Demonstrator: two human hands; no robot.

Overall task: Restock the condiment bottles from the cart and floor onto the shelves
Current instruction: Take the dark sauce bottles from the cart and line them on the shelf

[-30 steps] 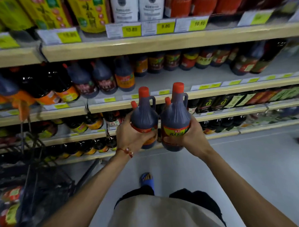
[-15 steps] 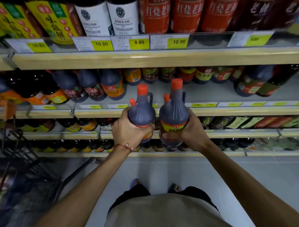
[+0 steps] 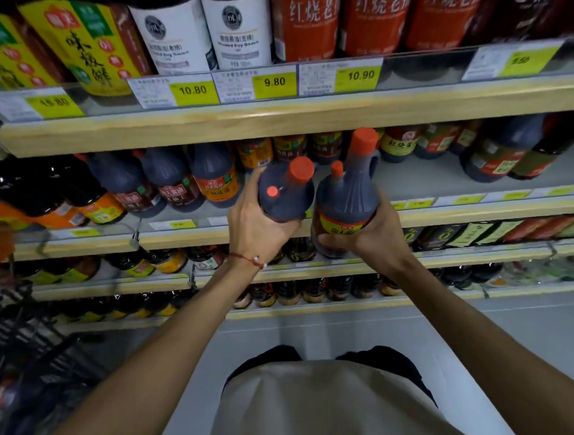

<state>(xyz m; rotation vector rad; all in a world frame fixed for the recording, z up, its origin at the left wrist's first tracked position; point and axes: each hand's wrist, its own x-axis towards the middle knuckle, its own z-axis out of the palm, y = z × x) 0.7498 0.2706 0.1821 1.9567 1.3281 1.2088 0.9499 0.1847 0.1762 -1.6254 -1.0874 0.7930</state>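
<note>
My left hand (image 3: pixel 254 223) grips a dark sauce bottle (image 3: pixel 286 192) with orange caps, tipped so its top leans toward me, at the front lip of the second shelf (image 3: pixel 443 212). My right hand (image 3: pixel 370 238) holds a second dark bottle (image 3: pixel 346 201) with a red and yellow label, upright, just right of the first. Both bottles hover in front of a bare stretch of that shelf, beside a row of like bottles (image 3: pixel 215 179) on the left.
The upper shelf (image 3: pixel 275 121) overhangs just above the bottles, carrying tall bottles and price tags. More dark bottles (image 3: pixel 493 159) stand on the right of the second shelf. Lower shelves hold smaller bottles. A black wire cart (image 3: pixel 25 353) is at the lower left. Grey floor lies below.
Both hands have lifted the bottles up and toward the second shelf. The left bottle has tipped its top toward me. The view has moved closer to the shelves.
</note>
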